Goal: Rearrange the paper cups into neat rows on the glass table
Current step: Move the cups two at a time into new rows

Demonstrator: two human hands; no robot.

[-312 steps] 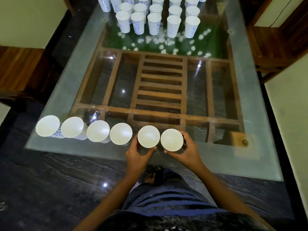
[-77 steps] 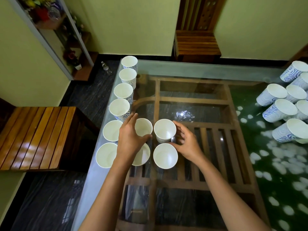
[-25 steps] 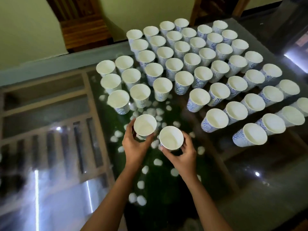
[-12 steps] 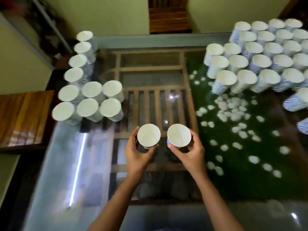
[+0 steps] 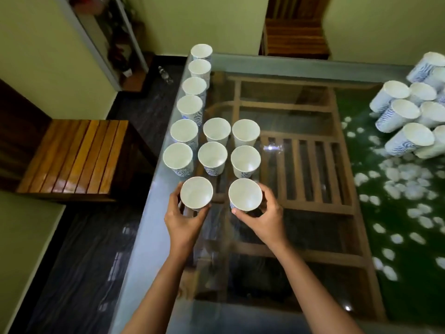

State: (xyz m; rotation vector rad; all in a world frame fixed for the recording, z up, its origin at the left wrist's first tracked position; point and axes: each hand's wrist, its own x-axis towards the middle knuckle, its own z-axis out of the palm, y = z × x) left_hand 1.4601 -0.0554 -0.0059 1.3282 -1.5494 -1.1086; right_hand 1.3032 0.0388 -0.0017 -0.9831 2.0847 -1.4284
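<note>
The person stands at the near end of the glass table (image 5: 154, 237), both bare arms reaching forward. The left hand (image 5: 184, 219) has its fingers and thumb wrapped around the lower wall of one paper cup (image 5: 196, 193), and the right hand (image 5: 265, 216) grips a second paper cup (image 5: 245, 194) the same way. Both cups are upright, mouths open to the ceiling, a clear gap between them. Whether their bases touch the glass I cannot tell from here.

Just beyond them stand the arranged cups (image 5: 212, 155): two rows of three across, close together but not nested. The leftmost column carries on away from the person as a single file (image 5: 196, 78) of four more cups along the table's left edge. All are white inside with a blue wavy pattern on the outside; no brand name or lettering can be read on any of them.

Well apart, at the far right, sits a dense cluster of unsorted cups (image 5: 407, 119) of the same print. Under the glass there, a green surface (image 5: 361, 165) is scattered with white pebble-like spots, and a wooden slatted frame (image 5: 305, 169) shows through the middle of the table. A wooden bench (image 5: 74, 155) stands on the dark floor to the left.
</note>
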